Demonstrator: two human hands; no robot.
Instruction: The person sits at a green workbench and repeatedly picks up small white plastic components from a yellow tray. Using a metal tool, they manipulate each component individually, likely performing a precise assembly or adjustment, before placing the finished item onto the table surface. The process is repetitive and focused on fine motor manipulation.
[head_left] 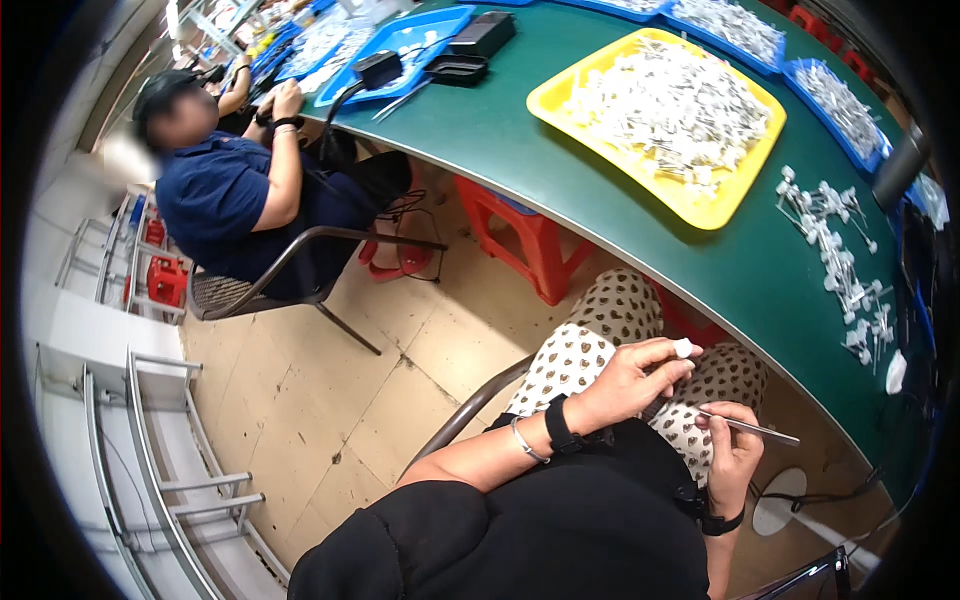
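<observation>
Over my lap, my left hand (625, 385) pinches a small round white piece (683, 348) between thumb and fingers. Just to its right and nearer my body, my right hand (735, 455) is closed around a slim silver tool (768, 432) that looks like tweezers. One end of this tool sticks out to the right; the other points toward my left hand without visibly touching the white piece. A yellow tray (705, 213) on the green table holds a heap of small white parts with thin stems (670, 105). More such stemmed parts (838, 260) lie loose on the table to the right.
The green table's edge (600, 240) runs diagonally past my knees. Blue trays (845, 110) of parts line its far side, beside a dark cylinder (902, 165). A seated co-worker (225, 190) works at the left. Red stools (525, 235) stand beneath the table.
</observation>
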